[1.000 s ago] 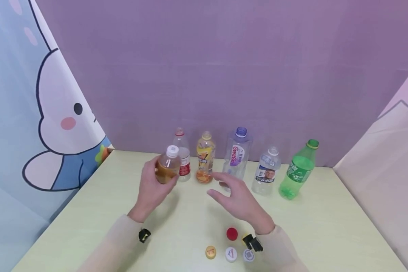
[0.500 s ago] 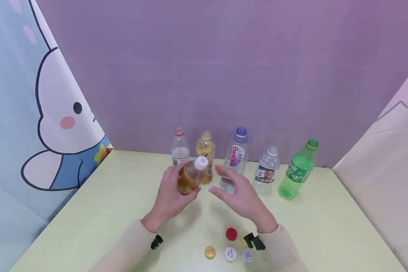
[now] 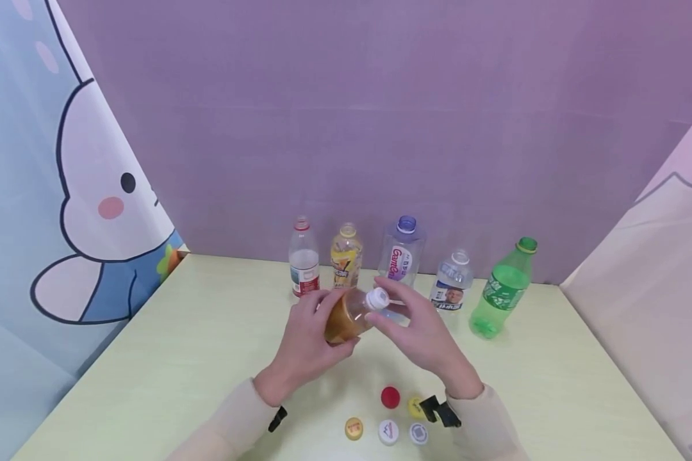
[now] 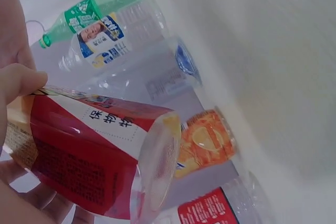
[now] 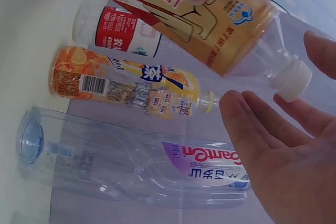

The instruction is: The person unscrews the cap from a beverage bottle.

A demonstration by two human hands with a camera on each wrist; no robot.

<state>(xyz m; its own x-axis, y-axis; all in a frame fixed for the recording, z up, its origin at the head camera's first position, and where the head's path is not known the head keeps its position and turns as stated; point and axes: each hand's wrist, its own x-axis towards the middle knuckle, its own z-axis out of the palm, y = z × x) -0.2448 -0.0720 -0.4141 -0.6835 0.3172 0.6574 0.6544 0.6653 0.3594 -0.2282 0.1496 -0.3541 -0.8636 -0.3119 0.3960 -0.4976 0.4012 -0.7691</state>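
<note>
My left hand [image 3: 305,342] grips a capped drink bottle [image 3: 346,318] round its gold-and-red label. The bottle is tilted, its white cap [image 3: 377,298] towards the right hand; in the left wrist view its base [image 4: 160,163] faces the table. My right hand [image 3: 423,336] is open around the cap, thumb on one side and fingers on the other. The right wrist view shows a gap between thumb and cap [image 5: 294,80], with a fingertip right at the cap's lower edge.
Uncapped bottles line the table's back: red-labelled [image 3: 304,266], orange tea [image 3: 346,256], tall clear [image 3: 402,250], small clear [image 3: 452,282] and green [image 3: 503,288]. Nearer lie several loose caps, including a red cap [image 3: 390,397] and an orange cap [image 3: 354,428]. A purple curtain [image 3: 380,128] hangs behind.
The left hand has carried the capped bottle rightwards and tipped it towards the right hand. The right hand has shifted slightly right, and the cap now sits between its thumb and fingers.
</note>
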